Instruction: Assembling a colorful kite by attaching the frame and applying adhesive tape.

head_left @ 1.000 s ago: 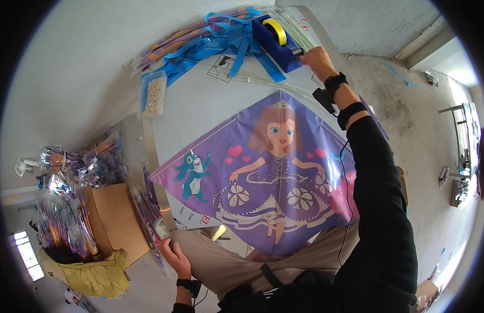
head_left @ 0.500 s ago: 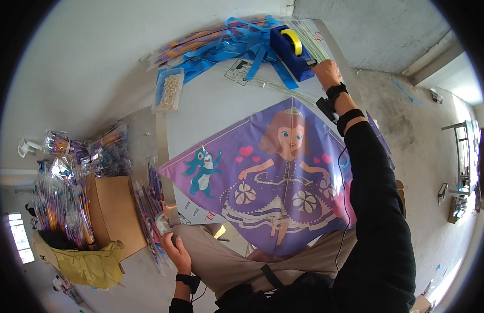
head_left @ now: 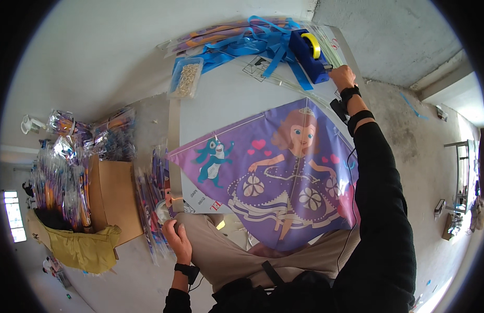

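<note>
In the head view, the right hand (head_left: 343, 77) met the near end of the tape dispenser (head_left: 311, 68), placed within reach; whether it pinched anything was unclear. The left hand (head_left: 178, 241) rested by the knee (head_left: 201, 229), fingers loosely apart. The kite (head_left: 276, 175) lay across the table (head_left: 226, 99), probably for access.

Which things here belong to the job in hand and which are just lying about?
Likely in the job:
purple diamond-shaped printed sheet
blue plastic tape dispenser, at the right hand

Seemingly lying about:
brown cardboard box
crumpled mustard-yellow cloth
</note>
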